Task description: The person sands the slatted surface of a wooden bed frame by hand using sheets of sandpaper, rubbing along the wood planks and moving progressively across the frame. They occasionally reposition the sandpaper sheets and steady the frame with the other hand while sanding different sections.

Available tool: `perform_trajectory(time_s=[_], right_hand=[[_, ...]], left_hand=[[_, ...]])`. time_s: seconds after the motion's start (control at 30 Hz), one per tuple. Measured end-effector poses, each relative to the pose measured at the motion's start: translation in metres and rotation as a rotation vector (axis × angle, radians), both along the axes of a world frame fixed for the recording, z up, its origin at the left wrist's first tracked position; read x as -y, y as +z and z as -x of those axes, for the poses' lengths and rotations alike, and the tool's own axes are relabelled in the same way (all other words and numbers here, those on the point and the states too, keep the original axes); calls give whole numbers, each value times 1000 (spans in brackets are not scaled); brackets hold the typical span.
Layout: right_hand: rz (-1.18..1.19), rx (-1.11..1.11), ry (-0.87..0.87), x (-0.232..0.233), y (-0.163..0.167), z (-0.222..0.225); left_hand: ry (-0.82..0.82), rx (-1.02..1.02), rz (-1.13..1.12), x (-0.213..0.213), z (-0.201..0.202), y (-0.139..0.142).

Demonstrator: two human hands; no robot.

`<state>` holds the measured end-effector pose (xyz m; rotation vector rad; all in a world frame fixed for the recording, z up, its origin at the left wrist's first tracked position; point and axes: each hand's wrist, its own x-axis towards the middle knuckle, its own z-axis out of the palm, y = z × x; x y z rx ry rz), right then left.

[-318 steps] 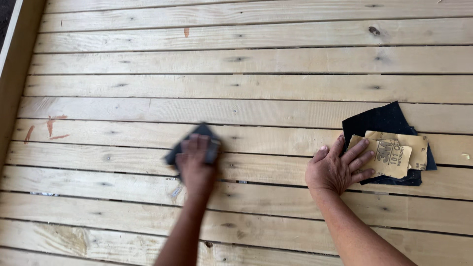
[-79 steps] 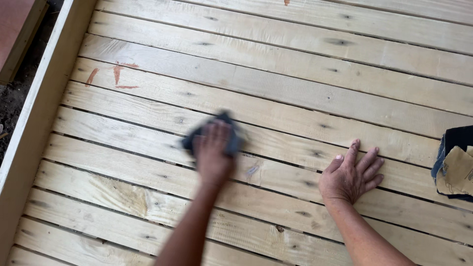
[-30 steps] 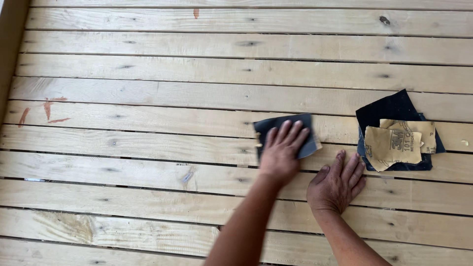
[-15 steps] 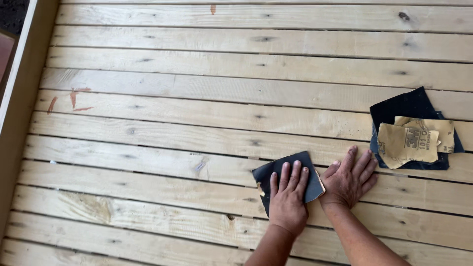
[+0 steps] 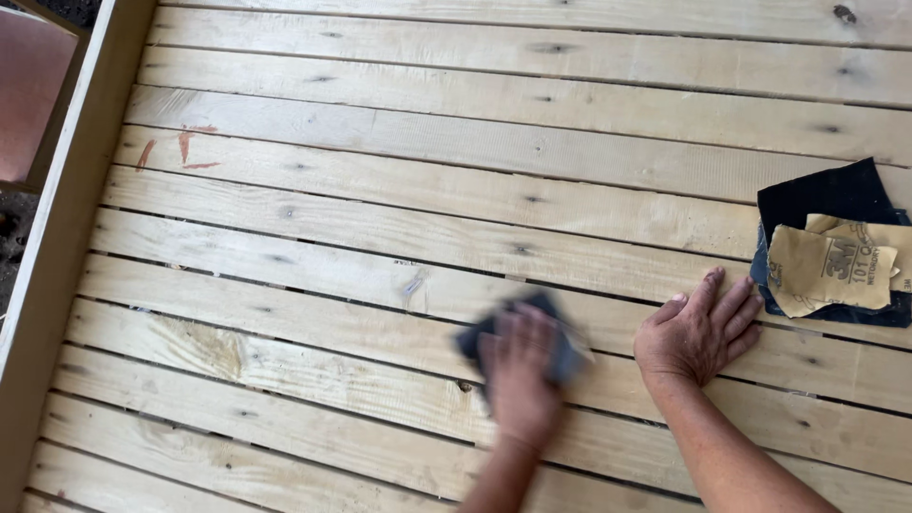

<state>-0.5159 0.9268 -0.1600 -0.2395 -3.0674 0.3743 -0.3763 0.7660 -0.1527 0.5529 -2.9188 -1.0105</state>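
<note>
On the pale plank surface (image 5: 399, 142), seen from the head camera, the left hand (image 5: 521, 375) lay flat on a dark sheet of sandpaper (image 5: 560, 347), pressing it down against the boards in the lower middle of the view. That hand was blurred, so its fingers could only be read as lying roughly together over the sheet, pointing away from the person; the sheet's dark edges showed past the fingertips and to either side. Just to the right, and apart from the sheet, the right hand (image 5: 698, 331) rested palm-down on the bare wood with its fingers spread and angled toward the upper right. Beyond those fingertips, near the right edge, a small stack of spare sandpaper (image 5: 836, 252) sat on the planks: dark sheets underneath, tan-backed torn pieces on top. Reddish marks (image 5: 185, 147) stained one board at the upper left. A lighter wooden frame rail (image 5: 66, 237) ran along the left side of the planks.
</note>
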Motion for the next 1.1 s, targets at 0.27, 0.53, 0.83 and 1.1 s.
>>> perform_trajectory(time_s=[0.27,0.53,0.83,1.1], right_hand=[[-6,-22,30,-5,-1,4],[9,-19,26,-5,-3,5],[8,5,23,-8,-3,8],[-13,-34,30,-7,2,15]], left_hand=[[-32,-10,375,113,-60,-25],[9,87,93,14,-25,7],[0,-120,180,126,-56,-22],[0,97,68,38,-24,5]])
